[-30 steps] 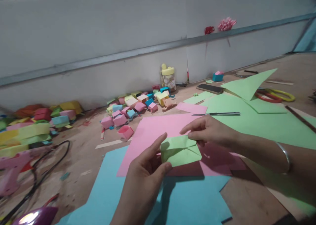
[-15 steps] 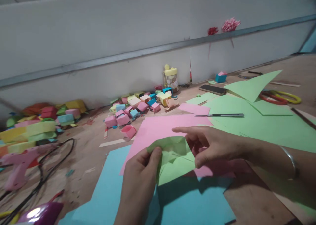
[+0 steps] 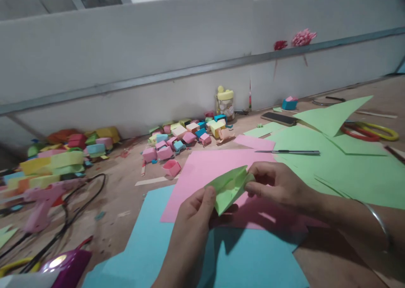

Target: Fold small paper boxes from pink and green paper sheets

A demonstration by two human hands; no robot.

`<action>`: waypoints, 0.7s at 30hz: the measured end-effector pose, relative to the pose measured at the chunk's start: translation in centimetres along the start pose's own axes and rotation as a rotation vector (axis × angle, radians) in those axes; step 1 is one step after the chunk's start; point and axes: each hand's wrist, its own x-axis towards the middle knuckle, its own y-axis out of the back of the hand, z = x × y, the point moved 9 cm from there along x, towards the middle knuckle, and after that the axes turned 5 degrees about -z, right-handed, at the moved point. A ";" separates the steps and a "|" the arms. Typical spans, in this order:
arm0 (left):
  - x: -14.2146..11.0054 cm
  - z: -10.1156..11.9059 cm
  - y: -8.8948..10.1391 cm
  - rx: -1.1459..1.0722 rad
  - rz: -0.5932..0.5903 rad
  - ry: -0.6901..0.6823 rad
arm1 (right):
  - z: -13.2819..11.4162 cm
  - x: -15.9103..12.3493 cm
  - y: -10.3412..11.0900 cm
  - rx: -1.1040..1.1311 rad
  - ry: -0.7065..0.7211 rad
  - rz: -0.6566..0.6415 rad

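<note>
A small piece of folded green paper (image 3: 228,189) is held between my two hands, its sides raised around a creased hollow. My left hand (image 3: 198,212) grips its left end, thumb on top and fingers underneath. My right hand (image 3: 275,182) pinches the right end between thumb and fingers. Below the hands lie a pink paper sheet (image 3: 202,170) and a blue paper sheet (image 3: 148,224). Just beyond my right hand, a slim craft knife (image 3: 292,152) rests across pink and green paper.
Small folded paper boxes (image 3: 190,134) are heaped near the wall, with more paper pieces (image 3: 68,159) at left. A pink glue gun (image 3: 39,203) and its cable lie at left. Green sheets (image 3: 322,174), scissors (image 3: 376,132) and a phone (image 3: 278,118) are at right; a yellow-lidded jar (image 3: 225,104) stands behind.
My right hand has gone from open fingers beside the green paper to pinching its right end. The paper has turned and its sides are folded up more. The view has shifted slightly.
</note>
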 end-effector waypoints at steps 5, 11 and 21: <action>-0.1 0.3 -1.6 -0.027 -0.137 -0.007 | 0.9 -0.3 0.4 0.115 -0.090 0.116; 0.0 -1.6 -0.2 0.015 -0.021 0.137 | 1.3 -0.3 -0.1 0.345 -0.150 0.083; -0.2 -1.3 -0.9 0.100 -0.138 0.189 | 1.9 -0.2 -0.4 0.240 -0.203 -0.009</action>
